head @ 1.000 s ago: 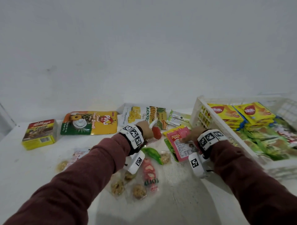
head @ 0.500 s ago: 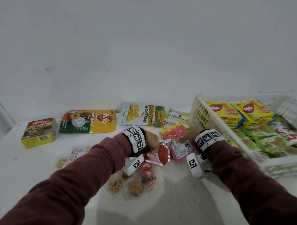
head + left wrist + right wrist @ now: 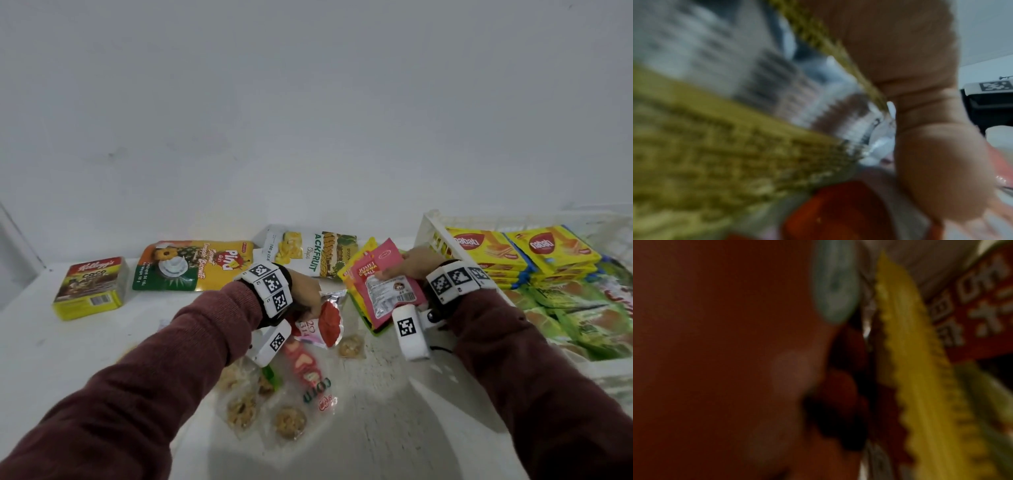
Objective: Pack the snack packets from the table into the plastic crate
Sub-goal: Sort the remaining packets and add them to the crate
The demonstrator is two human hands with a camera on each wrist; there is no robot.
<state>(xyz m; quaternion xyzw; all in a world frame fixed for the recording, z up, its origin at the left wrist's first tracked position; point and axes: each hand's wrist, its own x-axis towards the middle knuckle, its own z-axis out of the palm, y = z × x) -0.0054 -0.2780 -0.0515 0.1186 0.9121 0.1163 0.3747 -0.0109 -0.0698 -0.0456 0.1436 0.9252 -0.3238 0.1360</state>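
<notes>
Now the right hand (image 3: 416,270) is gripping a fanned bunch of pink and yellow packets (image 3: 383,291), the crate (image 3: 435,222) at its three o'clock; the left hand (image 3: 306,294) is pinching a red-and-silver sachet (image 3: 327,320). Loosely stacked, the bunch could slide apart.

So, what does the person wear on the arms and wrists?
Both arms have dark red long sleeves. Each wrist carries a black band with white square tiles printed with black-and-white codes, left and right. Below each wrist sits a white camera block with one more code. A thin black cable hangs by the right one.
</notes>
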